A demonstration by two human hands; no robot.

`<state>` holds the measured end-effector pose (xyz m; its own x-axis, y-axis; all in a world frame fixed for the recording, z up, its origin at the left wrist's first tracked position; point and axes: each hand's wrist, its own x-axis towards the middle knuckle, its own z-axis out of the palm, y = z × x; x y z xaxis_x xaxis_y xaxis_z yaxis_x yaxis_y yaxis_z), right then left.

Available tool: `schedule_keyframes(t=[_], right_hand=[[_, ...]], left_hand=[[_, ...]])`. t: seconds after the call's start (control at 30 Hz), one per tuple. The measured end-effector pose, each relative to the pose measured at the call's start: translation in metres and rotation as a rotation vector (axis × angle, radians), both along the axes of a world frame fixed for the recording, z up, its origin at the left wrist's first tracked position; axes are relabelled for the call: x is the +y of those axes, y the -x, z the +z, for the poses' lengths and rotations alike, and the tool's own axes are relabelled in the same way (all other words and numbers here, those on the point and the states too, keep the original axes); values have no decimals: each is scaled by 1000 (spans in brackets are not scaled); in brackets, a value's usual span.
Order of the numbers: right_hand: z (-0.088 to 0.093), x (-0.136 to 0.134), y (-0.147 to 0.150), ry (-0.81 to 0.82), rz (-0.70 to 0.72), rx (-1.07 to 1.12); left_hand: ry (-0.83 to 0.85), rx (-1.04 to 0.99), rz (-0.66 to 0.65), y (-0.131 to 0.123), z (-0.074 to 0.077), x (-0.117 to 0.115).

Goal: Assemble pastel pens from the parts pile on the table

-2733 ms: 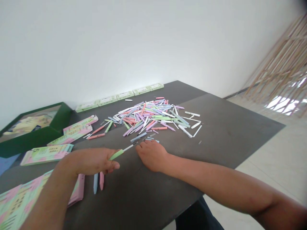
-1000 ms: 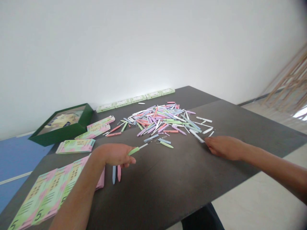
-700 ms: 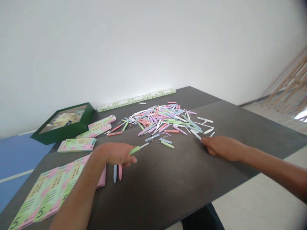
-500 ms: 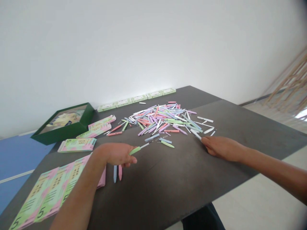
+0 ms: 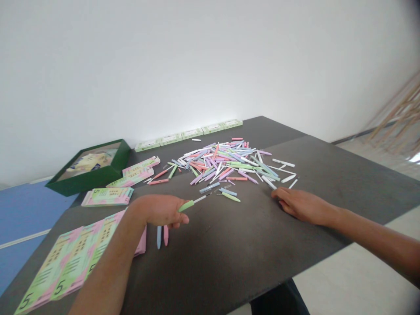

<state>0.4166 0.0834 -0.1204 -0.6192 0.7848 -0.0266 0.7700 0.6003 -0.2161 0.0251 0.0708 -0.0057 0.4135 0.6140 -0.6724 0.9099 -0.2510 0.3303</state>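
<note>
The change lies at the near right edge of the loose pile of slim pastel and white plastic pens [image 5: 223,162]: the person's right hand [image 5: 300,204] no longer pinches the white plastic pen with a clear end [image 5: 269,183], as it seems to half a second ago. Its fingers are now loosely bent with a narrow gap beside the thumb; nothing shows between them, and whether a fingertip touches the pen cannot be told. The white pen lies against the pile, pointing out toward the hand. The left hand [image 5: 164,210], nearer the person than the pile and to its left, keeps a close grip on a light-green plastic pen with a white shaft and thin dark tip [image 5: 187,205], aimed toward the pile. In front of the pile, a light-green plastic pen with a tapered end [image 5: 231,197], covered by the right hand in the earliest view, lies uncovered. For the work in hand this suggests the right hand is free of the white pen, while the left hand's hold is unaltered.
</note>
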Motion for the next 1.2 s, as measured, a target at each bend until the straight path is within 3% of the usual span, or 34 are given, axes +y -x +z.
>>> schedule_keyframes(t=[0.2,0.43,0.57,0.63,0.87,1.07,1.2], right_hand=[[16,-4,27,1,-48,256],[46,10,119,17,4,644],[57,13,159,353,92,867],[60,12,170,445,130,986],[49,10,187,498,99,1138],[34,14,191,680,89,1201],[33,14,190,711,46,1260]], left_hand=[[-8,11,-23,-3,1,1],[12,-75,-2,14,10,0],[27,-117,39,23,20,-3],[47,-139,50,22,21,-4],[68,-208,27,20,19,-5],[55,-190,23,20,19,-4],[65,-201,4,22,17,-3]])
